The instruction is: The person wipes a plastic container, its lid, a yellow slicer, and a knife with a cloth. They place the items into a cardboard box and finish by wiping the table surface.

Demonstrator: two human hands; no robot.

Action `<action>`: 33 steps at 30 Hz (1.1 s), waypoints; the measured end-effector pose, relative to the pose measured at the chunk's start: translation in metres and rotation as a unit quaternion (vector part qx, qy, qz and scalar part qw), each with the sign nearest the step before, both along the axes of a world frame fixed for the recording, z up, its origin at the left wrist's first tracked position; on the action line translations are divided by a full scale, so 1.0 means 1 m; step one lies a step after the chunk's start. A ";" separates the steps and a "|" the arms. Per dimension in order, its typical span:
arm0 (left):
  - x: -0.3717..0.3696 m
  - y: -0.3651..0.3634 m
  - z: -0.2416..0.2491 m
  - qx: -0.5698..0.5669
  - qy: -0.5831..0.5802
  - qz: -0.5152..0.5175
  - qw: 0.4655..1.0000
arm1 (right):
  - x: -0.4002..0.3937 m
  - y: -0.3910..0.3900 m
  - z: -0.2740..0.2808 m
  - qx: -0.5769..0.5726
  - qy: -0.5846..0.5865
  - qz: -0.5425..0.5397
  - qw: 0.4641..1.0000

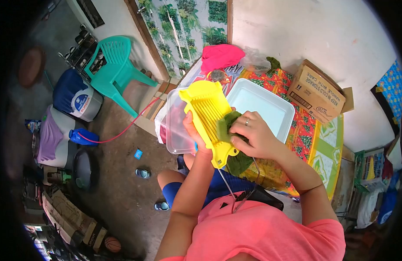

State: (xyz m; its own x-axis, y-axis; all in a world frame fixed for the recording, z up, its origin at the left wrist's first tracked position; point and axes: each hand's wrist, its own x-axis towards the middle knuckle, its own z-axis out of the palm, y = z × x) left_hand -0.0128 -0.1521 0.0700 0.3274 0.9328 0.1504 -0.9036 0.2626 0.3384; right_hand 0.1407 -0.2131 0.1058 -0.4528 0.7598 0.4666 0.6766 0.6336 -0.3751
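My left hand (pixel 196 132) grips the side of a yellow plastic rack (pixel 206 111) with a row of slots along its middle, held tilted in front of me. Fingers of my right hand (pixel 252 134) are closed on a bunched green cloth (pixel 227 124), which rests against the rack's right side. Below the rack lies another dark green piece of cloth (pixel 239 163). Thin metal rods (pixel 227 182) extend down from beneath the rack towards my lap. Behind it sits a clear plastic container (pixel 175 126), partly covered by the rack. A pale blue tray (pixel 288 119) stands just right.
The table has a red floral cover (pixel 303 150). On it are a cardboard box (pixel 316 91) and a pink cloth (pixel 220 56). A green chair (pixel 114 69) stands left, beside a pink hose (pixel 127 124). Slippers (pixel 143 173) lie on the floor.
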 end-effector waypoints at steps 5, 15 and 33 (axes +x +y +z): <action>-0.006 0.005 -0.003 0.050 0.029 -0.018 0.998 | -0.001 0.007 -0.009 -0.012 0.101 0.045 0.994; -0.013 -0.018 0.029 0.041 0.050 -0.039 0.997 | 0.022 -0.009 0.051 -0.107 0.047 -0.027 0.993; -0.009 -0.022 0.025 0.045 0.059 -0.014 0.997 | -0.009 -0.020 0.028 -0.106 0.092 0.016 0.990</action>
